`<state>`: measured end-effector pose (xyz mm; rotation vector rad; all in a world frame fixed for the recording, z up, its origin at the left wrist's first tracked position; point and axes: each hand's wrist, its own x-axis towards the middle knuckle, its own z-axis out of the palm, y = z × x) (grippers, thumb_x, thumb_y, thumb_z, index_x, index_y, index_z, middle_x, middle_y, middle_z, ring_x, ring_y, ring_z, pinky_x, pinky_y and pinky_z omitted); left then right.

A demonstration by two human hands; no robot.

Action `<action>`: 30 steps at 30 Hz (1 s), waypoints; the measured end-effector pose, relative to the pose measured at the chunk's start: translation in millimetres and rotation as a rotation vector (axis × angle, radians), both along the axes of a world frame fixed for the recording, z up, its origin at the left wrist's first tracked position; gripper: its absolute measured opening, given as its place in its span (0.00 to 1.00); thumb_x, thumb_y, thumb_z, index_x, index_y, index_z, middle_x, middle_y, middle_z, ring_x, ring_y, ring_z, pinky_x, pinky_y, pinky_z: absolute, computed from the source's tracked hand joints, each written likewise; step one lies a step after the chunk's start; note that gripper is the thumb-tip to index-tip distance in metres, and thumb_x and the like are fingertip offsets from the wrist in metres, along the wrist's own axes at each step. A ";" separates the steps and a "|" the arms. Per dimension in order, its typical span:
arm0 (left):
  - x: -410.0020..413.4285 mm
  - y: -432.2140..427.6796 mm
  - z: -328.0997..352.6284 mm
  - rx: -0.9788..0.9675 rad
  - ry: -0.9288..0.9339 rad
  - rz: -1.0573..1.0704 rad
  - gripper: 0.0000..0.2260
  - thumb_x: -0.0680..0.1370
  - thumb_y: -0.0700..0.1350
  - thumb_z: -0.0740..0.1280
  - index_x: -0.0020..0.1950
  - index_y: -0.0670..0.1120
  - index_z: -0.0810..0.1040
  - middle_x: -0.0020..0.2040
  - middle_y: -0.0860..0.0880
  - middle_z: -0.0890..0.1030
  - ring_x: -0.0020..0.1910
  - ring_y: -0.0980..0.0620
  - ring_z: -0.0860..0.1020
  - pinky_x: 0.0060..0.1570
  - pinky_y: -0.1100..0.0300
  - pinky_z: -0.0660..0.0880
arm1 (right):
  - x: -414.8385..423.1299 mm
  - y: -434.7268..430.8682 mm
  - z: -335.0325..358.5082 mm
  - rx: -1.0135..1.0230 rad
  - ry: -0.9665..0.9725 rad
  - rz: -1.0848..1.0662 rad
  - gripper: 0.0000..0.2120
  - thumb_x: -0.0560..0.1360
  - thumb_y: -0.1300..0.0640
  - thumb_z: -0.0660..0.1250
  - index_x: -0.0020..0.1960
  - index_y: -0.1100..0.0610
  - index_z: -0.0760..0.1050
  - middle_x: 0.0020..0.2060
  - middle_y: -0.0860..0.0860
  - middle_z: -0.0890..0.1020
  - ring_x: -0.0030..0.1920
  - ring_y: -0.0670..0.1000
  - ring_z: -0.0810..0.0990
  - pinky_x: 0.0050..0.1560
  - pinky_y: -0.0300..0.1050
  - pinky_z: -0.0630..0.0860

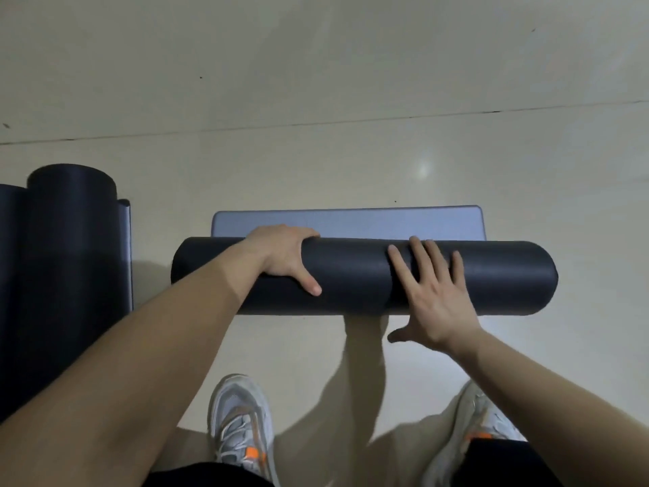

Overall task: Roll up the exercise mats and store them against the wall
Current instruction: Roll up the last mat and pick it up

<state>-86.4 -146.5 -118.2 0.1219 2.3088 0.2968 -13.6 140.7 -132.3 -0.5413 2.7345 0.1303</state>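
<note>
A dark exercise mat [351,275] lies rolled into a thick tube across the floor in front of me. A short flat strip of its lighter grey inner side [351,223] still lies unrolled beyond the roll. My left hand [284,258] grips the roll's left part, fingers curled over the top and thumb on the near side. My right hand [432,293] presses flat on the right part, its fingers straight and spread.
Rolled dark mats [70,240] stand side by side at the left edge. Pale tiled floor [316,100] stretches beyond the mat. My two grey sneakers with orange tabs [242,423] stand just behind the roll.
</note>
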 end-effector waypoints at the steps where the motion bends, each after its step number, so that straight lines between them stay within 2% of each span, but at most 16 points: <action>1: 7.3 -2.6 -0.2 -0.047 0.122 0.049 0.52 0.57 0.75 0.75 0.78 0.63 0.63 0.76 0.53 0.71 0.73 0.45 0.70 0.72 0.41 0.64 | -8.2 -0.6 0.1 0.021 -0.055 0.008 0.72 0.57 0.25 0.77 0.83 0.49 0.35 0.83 0.60 0.48 0.82 0.64 0.46 0.78 0.69 0.45; 2: 20.5 -3.5 -1.5 -0.090 0.273 0.108 0.51 0.61 0.76 0.72 0.79 0.62 0.60 0.80 0.52 0.65 0.77 0.44 0.64 0.75 0.38 0.59 | -24.2 -2.0 1.6 0.021 -0.097 0.011 0.71 0.58 0.24 0.75 0.82 0.48 0.34 0.83 0.59 0.47 0.82 0.63 0.46 0.79 0.68 0.45; 3: 35.9 -2.8 -4.8 -0.120 0.400 0.146 0.49 0.64 0.77 0.69 0.81 0.61 0.58 0.82 0.51 0.60 0.80 0.42 0.58 0.77 0.37 0.55 | -45.5 -3.9 2.8 -0.002 -0.109 0.004 0.70 0.57 0.23 0.74 0.82 0.47 0.36 0.83 0.58 0.50 0.82 0.62 0.48 0.80 0.66 0.46; 4: 48.9 -1.5 -9.3 -0.142 0.452 0.136 0.49 0.66 0.77 0.67 0.82 0.61 0.53 0.84 0.49 0.54 0.82 0.40 0.52 0.78 0.35 0.50 | -69.8 -6.5 4.5 -0.023 -0.114 -0.010 0.70 0.55 0.22 0.74 0.83 0.46 0.40 0.82 0.56 0.54 0.82 0.61 0.50 0.79 0.65 0.48; 6: 56.7 1.3 -22.5 -0.189 0.419 0.022 0.54 0.66 0.78 0.65 0.82 0.61 0.42 0.84 0.49 0.42 0.82 0.38 0.41 0.77 0.33 0.43 | -112.7 -16.1 10.7 -0.028 -0.170 0.002 0.70 0.51 0.22 0.76 0.83 0.43 0.45 0.81 0.55 0.56 0.82 0.59 0.51 0.78 0.67 0.48; 7: 49.0 0.5 -28.5 -0.189 0.417 0.001 0.54 0.66 0.78 0.65 0.82 0.62 0.40 0.84 0.49 0.41 0.82 0.38 0.40 0.77 0.34 0.42 | -124.3 -19.3 11.8 -0.031 -0.167 0.007 0.70 0.51 0.23 0.77 0.82 0.42 0.47 0.81 0.54 0.57 0.82 0.60 0.50 0.78 0.68 0.47; 9: 20.2 -6.2 -36.4 -0.118 0.433 0.057 0.51 0.68 0.76 0.67 0.82 0.62 0.44 0.85 0.50 0.46 0.82 0.42 0.42 0.78 0.39 0.41 | -131.2 -14.2 6.3 -0.075 -0.061 -0.075 0.66 0.53 0.23 0.76 0.82 0.43 0.52 0.80 0.55 0.61 0.80 0.61 0.55 0.78 0.68 0.50; 11: -3.3 -16.2 -37.8 -0.021 0.471 0.097 0.49 0.68 0.75 0.68 0.83 0.59 0.52 0.84 0.50 0.53 0.83 0.45 0.48 0.79 0.46 0.43 | -118.2 8.6 -5.9 -0.162 0.104 -0.245 0.57 0.59 0.18 0.67 0.80 0.46 0.58 0.77 0.58 0.65 0.77 0.63 0.61 0.77 0.66 0.55; 13: -5.2 -25.7 -42.0 0.019 0.541 0.149 0.45 0.71 0.75 0.64 0.82 0.54 0.60 0.83 0.49 0.59 0.82 0.46 0.54 0.79 0.48 0.44 | -94.7 38.1 -22.6 -0.201 0.204 -0.386 0.48 0.69 0.18 0.52 0.80 0.47 0.59 0.77 0.60 0.64 0.78 0.65 0.59 0.77 0.67 0.54; 15: 4.3 -34.9 -49.0 -0.012 0.631 0.310 0.39 0.75 0.72 0.61 0.80 0.51 0.65 0.81 0.48 0.63 0.81 0.46 0.56 0.79 0.43 0.44 | -82.5 61.9 -35.6 -0.215 0.236 -0.504 0.43 0.73 0.22 0.47 0.81 0.45 0.56 0.80 0.61 0.59 0.80 0.65 0.54 0.77 0.69 0.51; 17: 16.3 -43.7 -53.6 -0.148 0.698 0.573 0.41 0.74 0.72 0.63 0.79 0.48 0.66 0.80 0.43 0.64 0.80 0.40 0.56 0.78 0.37 0.48 | -78.8 70.2 -40.2 -0.211 0.261 -0.602 0.45 0.73 0.22 0.50 0.82 0.47 0.54 0.80 0.64 0.55 0.80 0.66 0.52 0.77 0.70 0.51; 19: 25.8 -49.7 -49.6 -0.214 0.666 0.873 0.49 0.68 0.73 0.69 0.80 0.46 0.62 0.81 0.38 0.59 0.79 0.35 0.54 0.76 0.34 0.52 | -76.8 71.8 -39.8 -0.232 0.290 -0.706 0.51 0.70 0.21 0.57 0.81 0.52 0.53 0.80 0.65 0.54 0.79 0.68 0.53 0.75 0.69 0.54; 22: 31.5 -58.1 -45.1 -0.082 0.518 1.256 0.55 0.67 0.72 0.73 0.82 0.47 0.52 0.80 0.38 0.56 0.77 0.31 0.58 0.73 0.34 0.62 | -75.1 77.5 -35.9 -0.475 0.270 -1.028 0.58 0.64 0.22 0.67 0.79 0.57 0.54 0.78 0.65 0.58 0.77 0.69 0.59 0.75 0.66 0.63; 24: 38.0 -66.9 -47.1 -0.027 0.493 1.322 0.54 0.66 0.70 0.75 0.81 0.46 0.54 0.78 0.39 0.63 0.73 0.32 0.66 0.69 0.35 0.68 | -72.1 85.2 -32.4 -0.595 0.234 -1.148 0.57 0.62 0.24 0.71 0.78 0.56 0.57 0.75 0.63 0.64 0.73 0.68 0.66 0.71 0.65 0.69; 27: 44.9 -76.2 -44.4 0.082 0.496 1.406 0.48 0.65 0.69 0.77 0.75 0.44 0.65 0.70 0.42 0.75 0.65 0.36 0.76 0.64 0.42 0.74 | -69.9 93.8 -24.7 -0.649 0.199 -1.216 0.53 0.59 0.26 0.74 0.71 0.58 0.64 0.69 0.61 0.71 0.68 0.66 0.73 0.67 0.62 0.73; 30: 44.3 -76.5 -39.9 0.106 0.508 1.405 0.46 0.64 0.68 0.78 0.72 0.43 0.67 0.69 0.43 0.76 0.64 0.37 0.77 0.64 0.44 0.75 | -74.9 96.2 -19.6 -0.636 0.219 -1.249 0.46 0.61 0.31 0.78 0.66 0.59 0.66 0.64 0.61 0.73 0.63 0.67 0.76 0.62 0.60 0.76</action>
